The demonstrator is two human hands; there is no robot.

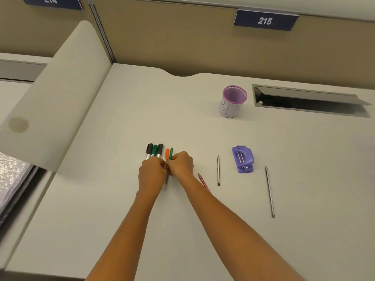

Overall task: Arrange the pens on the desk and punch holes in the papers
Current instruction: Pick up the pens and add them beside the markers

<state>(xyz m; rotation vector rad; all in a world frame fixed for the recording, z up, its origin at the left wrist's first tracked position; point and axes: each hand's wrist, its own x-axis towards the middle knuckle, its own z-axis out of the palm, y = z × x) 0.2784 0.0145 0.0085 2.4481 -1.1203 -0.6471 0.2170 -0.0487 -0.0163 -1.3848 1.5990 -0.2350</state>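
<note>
While hands (151,173) (181,164) pinch pens (167,154), pencils (218,171), punch (242,160), cup (233,101) rightward

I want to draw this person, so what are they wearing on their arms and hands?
Nothing that shows. Both forearms are bare to the picture's bottom edge, no sleeves in view. The left hand and right hand have no gloves, and no watch, bracelet or ring is visible.

Barrels of the markers (154,150) beneath the left hand (152,175); red pencil's (202,180) lower end seemingly under the right forearm (223,209).
</note>
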